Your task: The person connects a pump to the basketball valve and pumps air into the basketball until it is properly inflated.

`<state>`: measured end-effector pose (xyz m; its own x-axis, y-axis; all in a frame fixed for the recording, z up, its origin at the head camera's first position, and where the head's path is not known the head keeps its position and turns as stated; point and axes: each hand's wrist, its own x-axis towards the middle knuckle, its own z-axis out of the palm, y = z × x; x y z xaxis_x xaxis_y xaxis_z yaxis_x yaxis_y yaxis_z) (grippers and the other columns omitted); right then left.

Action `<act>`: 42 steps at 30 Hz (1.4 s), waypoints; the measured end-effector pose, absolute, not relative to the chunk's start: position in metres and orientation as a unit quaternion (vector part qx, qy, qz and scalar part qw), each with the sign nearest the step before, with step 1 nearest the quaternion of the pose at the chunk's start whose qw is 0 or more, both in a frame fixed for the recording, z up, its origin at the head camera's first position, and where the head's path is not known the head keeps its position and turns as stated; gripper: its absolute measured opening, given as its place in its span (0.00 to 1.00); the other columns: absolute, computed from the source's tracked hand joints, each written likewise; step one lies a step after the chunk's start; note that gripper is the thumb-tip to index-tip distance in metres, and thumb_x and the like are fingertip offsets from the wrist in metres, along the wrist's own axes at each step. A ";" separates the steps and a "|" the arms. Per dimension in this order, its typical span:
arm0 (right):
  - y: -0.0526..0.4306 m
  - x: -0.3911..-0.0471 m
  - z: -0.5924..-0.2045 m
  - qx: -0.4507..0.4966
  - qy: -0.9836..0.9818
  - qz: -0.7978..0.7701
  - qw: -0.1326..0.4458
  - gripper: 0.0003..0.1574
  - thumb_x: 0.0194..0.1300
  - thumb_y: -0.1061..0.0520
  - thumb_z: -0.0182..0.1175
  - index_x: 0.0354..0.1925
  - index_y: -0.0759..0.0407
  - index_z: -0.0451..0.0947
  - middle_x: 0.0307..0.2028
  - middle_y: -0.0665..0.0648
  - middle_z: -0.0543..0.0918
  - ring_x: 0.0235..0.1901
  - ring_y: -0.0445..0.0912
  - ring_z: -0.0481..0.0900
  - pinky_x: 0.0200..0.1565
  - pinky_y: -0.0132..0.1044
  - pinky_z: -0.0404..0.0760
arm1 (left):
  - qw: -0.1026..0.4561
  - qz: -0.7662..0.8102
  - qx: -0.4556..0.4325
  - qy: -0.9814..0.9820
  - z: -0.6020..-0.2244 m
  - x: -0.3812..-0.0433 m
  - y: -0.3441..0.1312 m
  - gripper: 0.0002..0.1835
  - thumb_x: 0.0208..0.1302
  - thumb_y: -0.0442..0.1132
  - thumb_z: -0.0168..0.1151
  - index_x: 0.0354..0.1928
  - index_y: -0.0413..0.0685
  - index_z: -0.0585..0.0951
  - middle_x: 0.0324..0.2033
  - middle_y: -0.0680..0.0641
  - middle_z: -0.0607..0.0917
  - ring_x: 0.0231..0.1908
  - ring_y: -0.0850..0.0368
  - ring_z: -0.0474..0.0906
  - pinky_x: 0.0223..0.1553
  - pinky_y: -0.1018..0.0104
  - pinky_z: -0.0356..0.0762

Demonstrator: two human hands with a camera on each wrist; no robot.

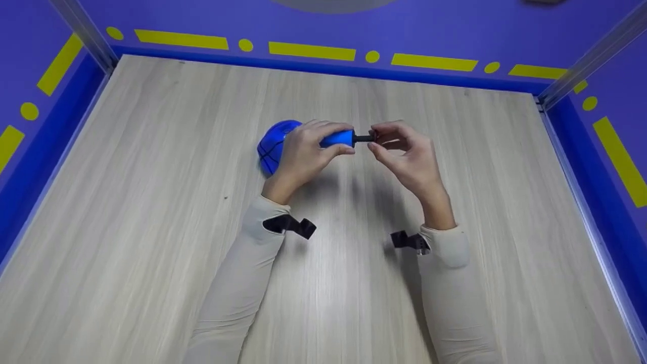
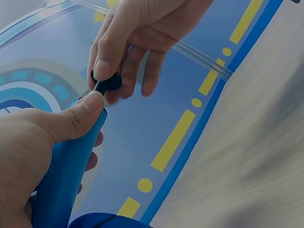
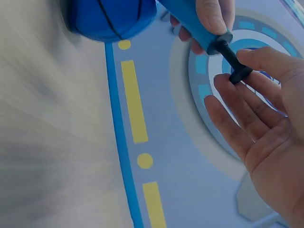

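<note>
A blue hand pump [image 1: 338,138] is held level above the table, its black plunger [image 1: 364,138] pulled partly out to the right. My left hand [image 1: 305,151] grips the pump's barrel, thumb along one side and fingers round the other. At the plunger's end, the thumb and fingertips of my right hand [image 1: 413,155] pinch the small black handle [image 3: 241,74]. A blue ball [image 1: 271,147] with black lines sits behind and left of the left hand, which covers part of it. Whether the pump joins the ball is hidden by that hand.
Under both arms lies a pale wood-grain table [image 1: 151,202]. Blue-purple panels [image 1: 429,30] with yellow marks enclose it at the back and both sides, with metal posts at the rear corners. A black strap mount [image 1: 290,225] is on each wrist.
</note>
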<state>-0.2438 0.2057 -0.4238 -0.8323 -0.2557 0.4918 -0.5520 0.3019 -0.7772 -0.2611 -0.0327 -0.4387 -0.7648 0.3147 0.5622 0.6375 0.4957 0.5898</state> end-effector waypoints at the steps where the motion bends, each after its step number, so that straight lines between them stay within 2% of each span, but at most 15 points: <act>1: 0.209 -0.244 -0.423 0.254 -0.796 0.531 0.142 0.18 0.69 0.67 0.72 0.55 0.70 0.84 0.51 0.60 0.88 0.47 0.49 0.87 0.51 0.38 0.85 | 0.195 -0.415 -0.281 -0.843 -0.439 -0.261 -0.033 0.25 0.65 0.53 0.75 0.58 0.46 0.90 0.52 0.48 0.91 0.54 0.52 0.86 0.56 0.60 0.81; 11: 0.249 -0.244 -0.412 0.210 -0.772 0.572 0.182 0.16 0.67 0.70 0.70 0.53 0.71 0.85 0.48 0.65 0.89 0.44 0.49 0.88 0.47 0.34 0.85 | 0.205 -0.428 -0.272 -0.837 -0.440 -0.263 -0.039 0.26 0.65 0.56 0.74 0.58 0.48 0.90 0.52 0.49 0.91 0.55 0.54 0.86 0.55 0.59 0.82; 17: 0.253 -0.241 -0.408 0.165 -0.774 0.586 0.176 0.16 0.68 0.68 0.71 0.54 0.70 0.86 0.47 0.63 0.89 0.41 0.49 0.87 0.46 0.34 0.84 | 0.202 -0.422 -0.272 -0.841 -0.439 -0.263 -0.039 0.26 0.66 0.57 0.73 0.58 0.48 0.89 0.52 0.49 0.91 0.55 0.53 0.86 0.55 0.59 0.82; 22: 0.250 -0.241 -0.410 0.172 -0.786 0.569 0.172 0.18 0.70 0.67 0.70 0.56 0.70 0.84 0.49 0.61 0.88 0.41 0.48 0.87 0.48 0.34 0.84 | 0.207 -0.414 -0.264 -0.846 -0.440 -0.262 -0.038 0.26 0.67 0.56 0.73 0.58 0.48 0.89 0.52 0.49 0.91 0.55 0.53 0.86 0.55 0.59 0.82; 29: 0.239 -0.243 -0.414 0.195 -0.787 0.560 0.171 0.18 0.68 0.69 0.71 0.55 0.72 0.84 0.47 0.62 0.89 0.40 0.47 0.87 0.47 0.33 0.84 | 0.226 -0.396 -0.263 -0.851 -0.441 -0.261 -0.034 0.24 0.67 0.55 0.73 0.57 0.47 0.90 0.50 0.48 0.91 0.52 0.51 0.87 0.51 0.58 0.83; 36: 0.215 -0.245 -0.422 0.220 -0.783 0.561 0.154 0.18 0.69 0.67 0.71 0.55 0.70 0.83 0.46 0.61 0.88 0.39 0.47 0.87 0.47 0.35 0.86 | 0.232 -0.388 -0.267 -0.851 -0.442 -0.260 -0.031 0.24 0.68 0.53 0.73 0.57 0.45 0.89 0.50 0.47 0.91 0.51 0.50 0.87 0.52 0.59 0.82; 42: 0.197 -0.246 -0.429 0.241 -0.766 0.579 0.141 0.17 0.69 0.68 0.70 0.54 0.73 0.82 0.43 0.61 0.88 0.37 0.47 0.88 0.45 0.38 0.87 | 0.242 -0.383 -0.275 -0.848 -0.442 -0.259 -0.029 0.24 0.67 0.54 0.73 0.56 0.44 0.90 0.50 0.47 0.91 0.51 0.50 0.87 0.52 0.58 0.82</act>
<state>-0.2458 0.1974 -0.4293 -0.8437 -0.2063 0.4955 -0.5331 0.2143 -0.8185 -0.2587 -0.0289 -0.4420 -0.7312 0.2815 0.6214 0.6523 0.5549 0.5163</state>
